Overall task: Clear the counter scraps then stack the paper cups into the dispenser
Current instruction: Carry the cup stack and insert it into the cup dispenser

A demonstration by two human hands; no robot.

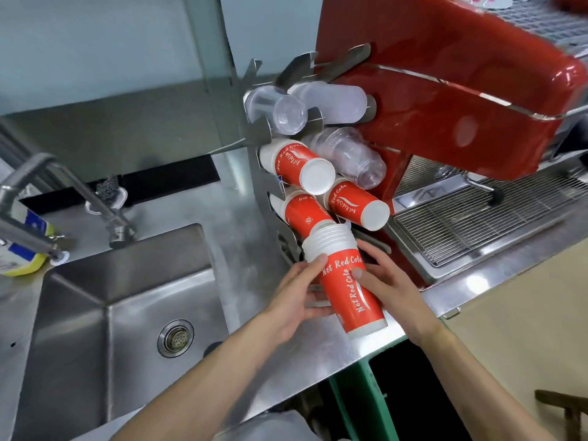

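Note:
A nested stack of red paper cups [346,288] printed "Net Red Cola" is gripped between my two hands, its white rims pointing at the lowest slot of the metal cup dispenser [264,173]. My left hand [296,297] grips the stack's left side. Against its right side presses my right hand [391,284]. Other red paper cup stacks [299,163] [353,202] [302,208] stick out of the dispenser's middle slots. Clear plastic cups [280,106] and frosted plastic cups [334,97] fill its upper slots.
A red espresso machine [445,100] with a wire drip grate [471,224] stands right of the dispenser. A steel sink [105,313] with a faucet [63,189] lies to the left; a yellow bottle [22,246] sits at its far-left edge. The steel counter edge [334,370] runs below my hands.

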